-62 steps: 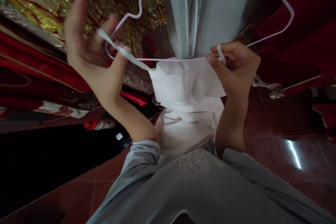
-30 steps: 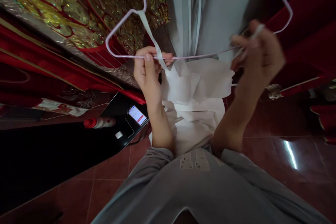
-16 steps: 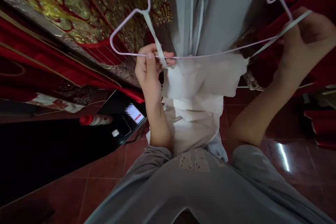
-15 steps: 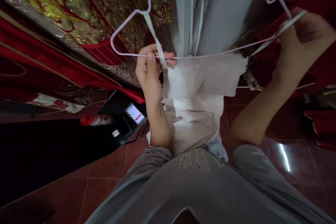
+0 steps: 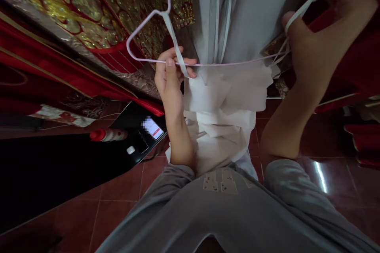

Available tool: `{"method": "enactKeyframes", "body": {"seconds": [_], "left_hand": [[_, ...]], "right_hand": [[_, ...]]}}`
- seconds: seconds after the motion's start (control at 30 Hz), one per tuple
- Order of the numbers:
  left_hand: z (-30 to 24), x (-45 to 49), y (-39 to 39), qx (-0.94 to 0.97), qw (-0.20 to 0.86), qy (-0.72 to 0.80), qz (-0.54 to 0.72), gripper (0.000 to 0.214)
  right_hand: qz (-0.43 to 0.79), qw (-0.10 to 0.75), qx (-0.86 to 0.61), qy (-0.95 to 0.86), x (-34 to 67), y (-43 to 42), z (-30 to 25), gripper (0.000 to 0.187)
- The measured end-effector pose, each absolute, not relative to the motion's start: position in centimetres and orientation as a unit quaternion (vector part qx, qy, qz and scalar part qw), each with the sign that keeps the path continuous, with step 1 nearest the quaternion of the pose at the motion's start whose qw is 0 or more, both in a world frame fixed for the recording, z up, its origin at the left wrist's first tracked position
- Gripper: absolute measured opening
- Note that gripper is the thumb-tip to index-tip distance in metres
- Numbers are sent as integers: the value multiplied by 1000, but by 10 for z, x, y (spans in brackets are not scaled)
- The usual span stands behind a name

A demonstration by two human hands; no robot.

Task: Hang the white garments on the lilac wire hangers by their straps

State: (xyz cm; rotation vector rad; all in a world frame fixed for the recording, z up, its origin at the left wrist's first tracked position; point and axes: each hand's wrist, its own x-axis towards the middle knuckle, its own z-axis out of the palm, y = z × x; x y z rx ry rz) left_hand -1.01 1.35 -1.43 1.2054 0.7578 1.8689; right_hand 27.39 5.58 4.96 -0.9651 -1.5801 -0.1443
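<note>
The white strappy fabric garment point(image 5: 225, 95) hangs at centre below the thin pale wire hanger point(image 5: 208, 65). 1 of 2 straps is on: the left strap point(image 5: 175, 43) sits in the hanger's left notch, while the right strap point(image 5: 299, 10) is not yet hooked. The left hand point(image 5: 170, 75) pinches the hanger's bar and the left strap. The right hand point(image 5: 314, 43) grips the right strap beside the right notch.

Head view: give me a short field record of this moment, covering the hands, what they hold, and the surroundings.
left hand: closed on the lower bar of the hanger, beside the left strap
right hand: pinches the right strap at the hanger's right shoulder
left strap: runs up to the hanger's left notch
white garment: hangs below the bar
behind: grey garment, red and gold fabric
lower left: phone, red-capped bottle on a black surface
</note>
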Motion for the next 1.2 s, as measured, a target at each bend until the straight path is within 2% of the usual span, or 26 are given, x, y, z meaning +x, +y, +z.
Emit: {"method": "enactKeyframes", "body": {"seconds": [0.03, 0.1, 0.2, 0.27, 0.33, 0.4, 0.5, 0.6, 0.7, 0.9, 1.0, 1.2], "left_hand": [[-13, -9, 13, 477, 385, 295, 733, 34], [-12, -8, 12, 480, 381, 309, 727, 36], [-11, -6, 10, 475, 372, 325, 728, 40], [-10, -5, 10, 470, 375, 313, 736, 38], [-8, -5, 8, 465, 381, 304, 739, 33], [-7, -6, 7, 470, 385, 299, 736, 31], [-8, -7, 7, 485, 395, 280, 728, 29], [-14, -8, 9, 498, 391, 275, 724, 40], [-20, -12, 12, 511, 357, 316, 716, 46], [-26, -23, 12, 539, 276, 355, 712, 22], [-23, -23, 6, 567, 280, 373, 679, 11], [0, -18, -17, 531, 321, 358, 698, 8]], "right_hand": [[-81, 597, -391, -696, 271, 53, 47, 51], [-113, 621, -339, -698, 260, 43, 42, 54], [-90, 638, -331, -690, 233, 17, 35, 39], [13, 521, -392, -758, 213, -2, 32, 39], [59, 393, -431, -810, 198, -19, 28, 48], [63, 342, -465, -814, 189, -28, 25, 55], [69, 358, -501, -785, 186, -30, 21, 47], [73, 384, -510, -766, 184, -27, 14, 39], [63, 426, -499, -753, 178, -23, 3, 39], [69, 451, -489, -743, 171, -20, -8, 39], [65, 457, -492, -738, 171, -19, -9, 38], [57, 447, -483, -751, 172, -18, -10, 40]]}}
